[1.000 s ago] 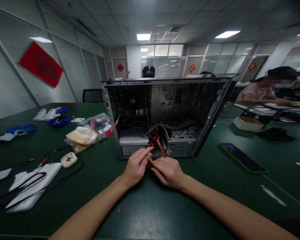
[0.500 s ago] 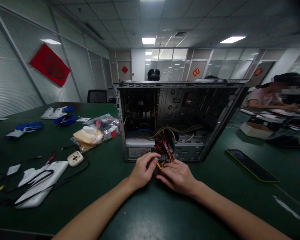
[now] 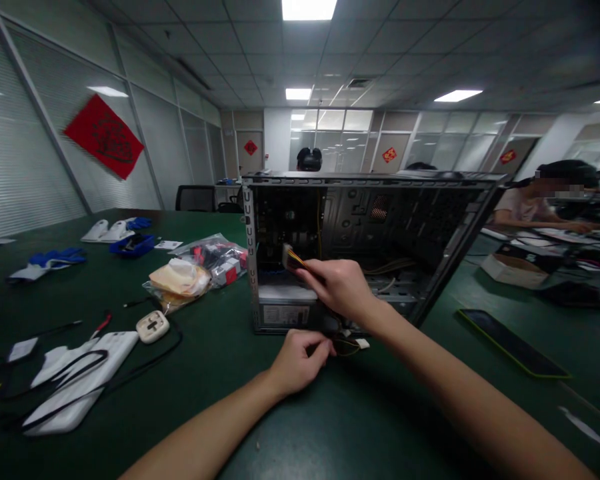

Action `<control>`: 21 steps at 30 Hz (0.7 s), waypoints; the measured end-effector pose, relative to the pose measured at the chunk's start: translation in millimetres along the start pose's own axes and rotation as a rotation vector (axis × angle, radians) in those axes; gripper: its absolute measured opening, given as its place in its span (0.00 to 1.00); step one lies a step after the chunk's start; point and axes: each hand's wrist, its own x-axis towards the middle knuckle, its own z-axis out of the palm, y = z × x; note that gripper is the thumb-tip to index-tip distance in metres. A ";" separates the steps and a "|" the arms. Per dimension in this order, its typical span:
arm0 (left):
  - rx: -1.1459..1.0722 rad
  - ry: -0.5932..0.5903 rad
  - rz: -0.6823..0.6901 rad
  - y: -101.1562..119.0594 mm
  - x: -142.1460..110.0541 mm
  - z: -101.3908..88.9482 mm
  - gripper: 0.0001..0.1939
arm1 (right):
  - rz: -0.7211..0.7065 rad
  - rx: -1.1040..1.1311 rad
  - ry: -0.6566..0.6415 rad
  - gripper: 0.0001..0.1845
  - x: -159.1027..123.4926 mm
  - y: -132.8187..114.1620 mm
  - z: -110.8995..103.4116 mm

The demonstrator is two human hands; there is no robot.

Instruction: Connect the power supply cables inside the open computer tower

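A computer case (image 3: pixel 283 292) stands on the table with its side off, and the power supply (image 3: pixel 285 313) sits at its lower left. My right hand (image 3: pixel 343 283) is raised in front of the opening, closed on a power cable (image 3: pixel 300 261) of yellow, red and dark wires. The cable's white connector (image 3: pixel 287 257) points up and left towards the dark boards inside. Low on the table before the case, my left hand (image 3: pixel 300 363) has its fingers curled together. Thin wires with a white plug (image 3: pixel 363 344) lie at its fingertips; what it pinches is hidden.
Left on the green table (image 3: pixel 220 413) lie plastic bags of parts (image 3: pixel 180 280), a white power strip (image 3: pixel 70 393), a beige square device (image 3: pixel 153 327) and gloves (image 3: pixel 55 259). A dark flat panel (image 3: pixel 513 341) and an open box (image 3: pixel 515 268) lie right. A person (image 3: pixel 525 203) sits beyond.
My right hand has risen from the cables at the table, carrying the power cable up to the case opening. My left hand has dropped slightly. The view has tilted up a little.
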 end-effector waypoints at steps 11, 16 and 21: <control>0.033 -0.041 0.006 0.2 -2.3 1.0 0.17 | 0.255 -0.234 -0.151 0.20 64.7 -9.9 33.5; 0.029 -0.075 0.025 4.7 -2.3 2.4 0.17 | 0.240 -0.227 -0.163 0.21 65.5 -7.6 36.0; 0.028 -0.077 0.060 7.6 -1.8 0.3 0.17 | 0.249 -0.232 -0.161 0.21 67.0 -7.8 37.0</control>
